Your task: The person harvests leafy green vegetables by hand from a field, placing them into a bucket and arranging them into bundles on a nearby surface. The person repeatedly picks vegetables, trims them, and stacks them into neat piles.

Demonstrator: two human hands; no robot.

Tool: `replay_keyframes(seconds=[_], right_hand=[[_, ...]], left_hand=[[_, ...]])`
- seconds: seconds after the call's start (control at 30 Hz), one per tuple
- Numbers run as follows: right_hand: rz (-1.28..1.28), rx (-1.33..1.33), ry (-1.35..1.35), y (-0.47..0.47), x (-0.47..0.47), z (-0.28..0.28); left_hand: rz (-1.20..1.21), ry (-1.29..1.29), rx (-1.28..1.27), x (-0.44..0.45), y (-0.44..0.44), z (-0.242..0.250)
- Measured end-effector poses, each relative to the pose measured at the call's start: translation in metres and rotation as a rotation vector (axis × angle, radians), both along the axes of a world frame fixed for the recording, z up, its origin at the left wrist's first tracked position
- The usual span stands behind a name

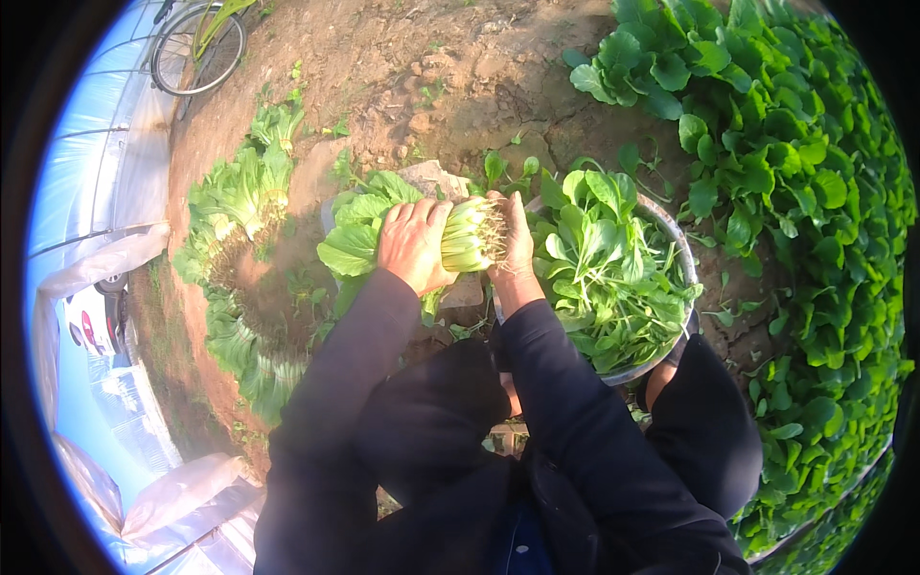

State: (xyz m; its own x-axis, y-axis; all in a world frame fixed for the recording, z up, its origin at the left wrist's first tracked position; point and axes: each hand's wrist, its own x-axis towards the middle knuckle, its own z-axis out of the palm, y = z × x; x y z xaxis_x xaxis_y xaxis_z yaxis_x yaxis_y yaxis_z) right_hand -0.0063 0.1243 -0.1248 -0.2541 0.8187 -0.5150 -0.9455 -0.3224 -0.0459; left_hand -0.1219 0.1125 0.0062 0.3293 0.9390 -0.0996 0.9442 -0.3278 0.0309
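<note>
A bunch of leafy greens [463, 241] lies sideways before me, its pale stems and thin roots pointing right. My left hand [415, 244] is wrapped over the stems, with the broad leaves spreading out to its left. Against the root ends rests my right hand [516, 241], its palm turned to them and its fingers upright; some of its fingers are hidden behind the bunch. Just right of it, a round basin [688, 251] holds a heap of loose greens [596, 251] between my knees.
More bunches of greens [248, 194] lie in a curved row on the soil at left. Dense leafy plants [812, 187] grow along the right. A bicycle [198, 50] stands at upper left beside the plastic sheeting [100, 165]. Flat pale pieces [435, 180] lie under the held bunch.
</note>
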Motion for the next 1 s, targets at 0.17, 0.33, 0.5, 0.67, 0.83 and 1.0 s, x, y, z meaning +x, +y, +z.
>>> replay_keyframes(seconds=[0.17, 0.33, 0.5, 0.67, 0.83, 1.0], right_hand=[[-0.002, 0.01, 0.069, -0.002, 0.002, -0.001], [0.06, 0.03, -0.05, 0.002, 0.007, -0.014], [0.03, 0.137, 0.144, -0.002, 0.009, -0.013], [0.045, 0.15, 0.18, 0.002, 0.01, -0.017], [0.106, 0.091, 0.121, -0.001, 0.013, -0.008], [0.119, 0.058, -0.019, 0.005, 0.01, -0.015]], left_hand=[[-0.035, -0.022, 0.028, 0.002, -0.003, -0.007], [0.024, 0.075, 0.027, 0.017, -0.007, 0.002], [-0.105, -0.011, 0.083, 0.005, -0.007, -0.011], [-0.078, -0.005, 0.03, 0.003, -0.004, -0.009], [0.012, -0.048, -0.048, 0.002, -0.009, -0.009], [-0.002, -0.088, -0.009, -0.001, -0.001, -0.014]])
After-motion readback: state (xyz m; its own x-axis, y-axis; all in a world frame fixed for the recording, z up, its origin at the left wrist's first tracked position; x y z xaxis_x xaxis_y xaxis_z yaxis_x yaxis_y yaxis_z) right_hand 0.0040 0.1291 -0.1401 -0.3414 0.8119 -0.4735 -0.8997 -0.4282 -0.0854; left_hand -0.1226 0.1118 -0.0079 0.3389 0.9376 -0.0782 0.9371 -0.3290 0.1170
